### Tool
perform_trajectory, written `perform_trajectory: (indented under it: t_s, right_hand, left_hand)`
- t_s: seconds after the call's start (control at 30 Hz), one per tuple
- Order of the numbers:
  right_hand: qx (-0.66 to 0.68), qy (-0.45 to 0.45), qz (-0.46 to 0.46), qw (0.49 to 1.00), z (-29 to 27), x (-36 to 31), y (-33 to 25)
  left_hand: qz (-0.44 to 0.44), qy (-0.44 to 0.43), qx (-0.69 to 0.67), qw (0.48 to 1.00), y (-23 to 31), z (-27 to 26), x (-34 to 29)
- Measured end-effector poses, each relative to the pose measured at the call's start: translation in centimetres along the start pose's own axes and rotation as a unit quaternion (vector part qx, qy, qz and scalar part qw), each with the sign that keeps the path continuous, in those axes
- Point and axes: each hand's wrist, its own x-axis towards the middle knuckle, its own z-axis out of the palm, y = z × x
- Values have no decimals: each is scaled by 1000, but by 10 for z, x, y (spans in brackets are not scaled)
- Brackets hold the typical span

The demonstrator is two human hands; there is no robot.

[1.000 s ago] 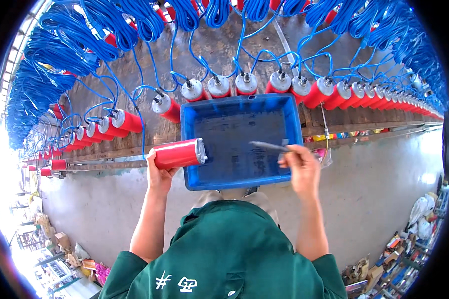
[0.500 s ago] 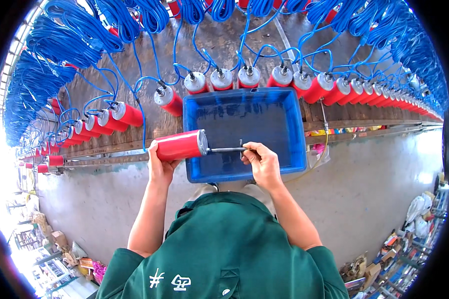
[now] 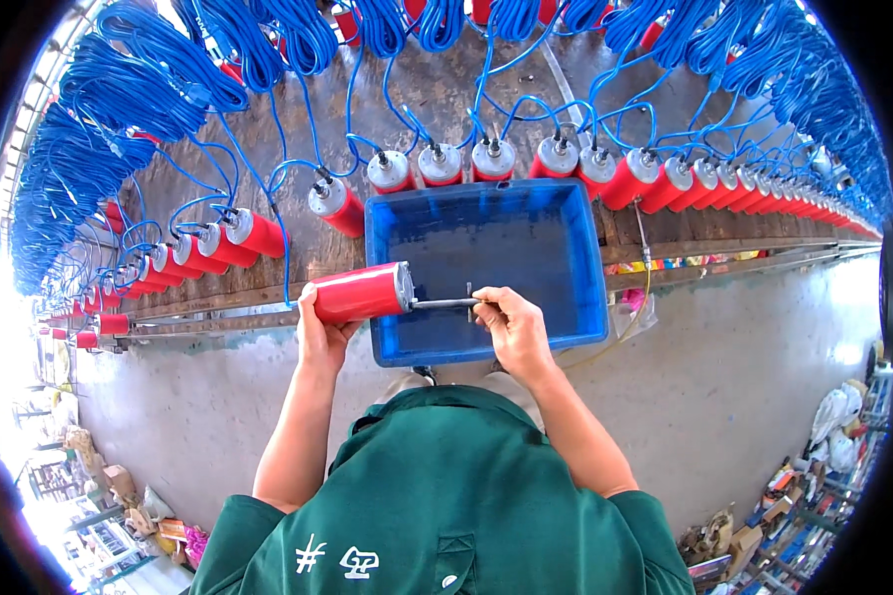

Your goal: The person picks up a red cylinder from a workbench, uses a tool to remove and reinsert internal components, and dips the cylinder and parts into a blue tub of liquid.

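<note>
My left hand (image 3: 322,332) is closed round the left part of a red cylinder (image 3: 355,294), which lies nearly level over the blue tub's left side. The cylinder's grey metal end cap (image 3: 404,286) faces right. A thin dark T-handled wrench (image 3: 439,304) reaches from that cap to my right hand (image 3: 511,327), whose fingers pinch it by its crossbar. The wrench's tip meets the cap; how it fits there is too small to see. Beneath both hands is the blue plastic tub (image 3: 590,258), holding dark liquid.
Red cylinders (image 3: 343,206) with grey caps and blue cables line the worn wooden table (image 3: 318,109) on both sides of the tub. Bundled blue cables (image 3: 129,89) lie along the far side. A thin yellow hose (image 3: 648,283) hangs at the table's edge, right of the tub.
My right hand has shifted slightly left and its fingers have turned a little on the wrench, whose crossbar moved with them. My left hand and the cylinder are almost still.
</note>
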Motion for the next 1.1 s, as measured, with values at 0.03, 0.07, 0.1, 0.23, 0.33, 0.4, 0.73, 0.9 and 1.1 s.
perform_trajectory:
  t_s: [0.03,0.07,0.1,0.23,0.33,0.4,0.73,0.9,1.1]
  right_hand:
    - [-15,-14,8,1000,-3,3,1]
    - [-30,-28,16,999,-6,6,1]
    - [-31,-38,40,998,-7,7,-1]
    - [-23,-54,74,996,-8,9,0]
    - [-9,-83,148,985,-10,10,7]
    - [24,-99,201,974,-11,11,12]
    - [15,-117,82,990,-7,8,5]
    - [-47,-159,35,986,-11,18,4]
    - [-38,-169,132,976,-10,27,9]
  left_hand:
    - [0,2,-2,1000,-1,-1,0]
    - [0,4,-4,1000,-1,-2,0]
    - [1,2,-2,1000,-1,0,-1]
    - [11,0,3,1000,0,3,-3]
    - [15,-12,4,1000,0,2,-2]
    - [14,-14,1,1000,-2,0,0]
    - [16,-15,4,1000,-6,-2,3]
    - [11,-13,-10,1000,-3,-3,1]
    - [11,-12,-15,1000,-3,0,0]
